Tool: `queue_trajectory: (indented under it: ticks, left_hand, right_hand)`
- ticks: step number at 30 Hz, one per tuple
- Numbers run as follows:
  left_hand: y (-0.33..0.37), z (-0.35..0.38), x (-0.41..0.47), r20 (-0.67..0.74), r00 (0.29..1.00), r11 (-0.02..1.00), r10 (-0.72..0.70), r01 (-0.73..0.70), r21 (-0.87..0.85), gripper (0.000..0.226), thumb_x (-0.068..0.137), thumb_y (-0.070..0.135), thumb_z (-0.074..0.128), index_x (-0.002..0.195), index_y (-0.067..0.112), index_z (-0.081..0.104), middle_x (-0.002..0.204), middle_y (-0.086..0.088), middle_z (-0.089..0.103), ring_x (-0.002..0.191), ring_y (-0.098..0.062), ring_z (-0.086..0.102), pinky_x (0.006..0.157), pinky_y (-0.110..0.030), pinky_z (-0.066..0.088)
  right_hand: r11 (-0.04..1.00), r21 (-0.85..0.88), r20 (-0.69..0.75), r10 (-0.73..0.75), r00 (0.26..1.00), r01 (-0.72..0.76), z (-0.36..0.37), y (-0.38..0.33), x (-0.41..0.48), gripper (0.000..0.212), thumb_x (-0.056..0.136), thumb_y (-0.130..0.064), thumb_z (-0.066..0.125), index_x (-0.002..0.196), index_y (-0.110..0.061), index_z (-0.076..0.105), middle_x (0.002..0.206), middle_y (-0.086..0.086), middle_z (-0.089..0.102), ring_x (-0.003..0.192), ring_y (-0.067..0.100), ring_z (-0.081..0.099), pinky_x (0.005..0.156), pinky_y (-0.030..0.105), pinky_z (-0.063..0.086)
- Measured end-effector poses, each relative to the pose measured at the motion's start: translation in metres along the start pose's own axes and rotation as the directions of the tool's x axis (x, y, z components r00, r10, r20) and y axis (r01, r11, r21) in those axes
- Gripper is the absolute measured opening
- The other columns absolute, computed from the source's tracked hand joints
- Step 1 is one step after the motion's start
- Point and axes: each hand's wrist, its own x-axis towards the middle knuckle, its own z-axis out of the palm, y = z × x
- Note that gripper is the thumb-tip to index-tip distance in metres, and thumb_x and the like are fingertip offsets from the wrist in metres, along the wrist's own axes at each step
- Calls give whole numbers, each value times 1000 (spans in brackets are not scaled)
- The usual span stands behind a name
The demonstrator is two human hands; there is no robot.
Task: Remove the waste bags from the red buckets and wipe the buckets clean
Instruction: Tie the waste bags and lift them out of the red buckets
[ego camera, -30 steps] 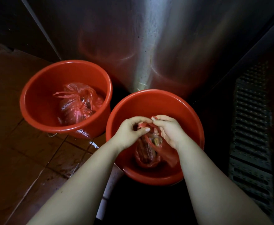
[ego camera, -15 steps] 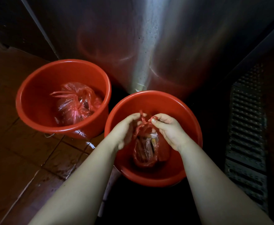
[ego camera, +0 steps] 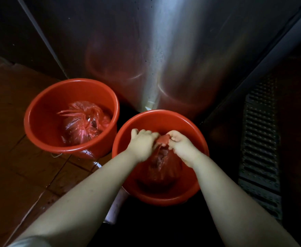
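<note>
1. The left bucket (ego camera: pixel 39 125) stands on the tiled floor (ego camera: pixel 21 175), towards its left edge and at the foot of a steel panel (ego camera: pixel 164 50). A knotted bag (ego camera: pixel 83 122) lies on the bucket's bottom. The knot probably keeps the waste in for lifting, and this bag is not yet out.
2. The left hand (ego camera: pixel 142 143) reaches into the right bucket (ego camera: pixel 160 114), fingers curled round the gathered neck of the second bag (ego camera: pixel 162 168). It seems to bunch the plastic so the mouth closes.
3. That second bag sits inside the right bucket, its body resting low against the near wall and its neck drawn upward between the two hands. The bucket touches or nearly touches its neighbour; I cannot tell which.
4. The right hand (ego camera: pixel 180 145) pinches the same neck from the other side. Two grips together suit tying or twisting, though blur hides the exact finger work.
5. A drain grate (ego camera: pixel 260 139) runs along the floor's right edge, well apart from the buckets.
6. Count: two red buckets, two red bags with one in each, two hands on one bag. No wiping cloth is in view, so I judge that wiping has yet to begin.
</note>
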Motion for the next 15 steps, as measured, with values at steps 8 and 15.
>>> queue_trajectory:
  ticks: [8, 15]
  left_hand:
    - [-15, -3, -5, 47, 998, 912, 29, -46, 407, 33, 96, 16, 33, 118, 23, 57, 110, -4, 55, 112, -29, 45, 101, -48, 24]
    - [-16, -51, -3, -127, 978, 843, 165, -73, 533, 37, 85, 18, 30, 96, 25, 64, 91, -3, 58, 96, -28, 53, 91, -46, 21]
  right_hand:
    - [165, -973, 158, -50, 986, 164, -18, 10, 14, 25, 97, -34, 47, 115, -19, 52, 117, 6, 59, 111, 31, 55, 92, 40, 43]
    - [-241, -893, 451, -465, 762, 381, -44, -39, 13, 19, 79, -36, 67, 68, -20, 68, 68, -1, 62, 70, 24, 61, 66, 30, 46]
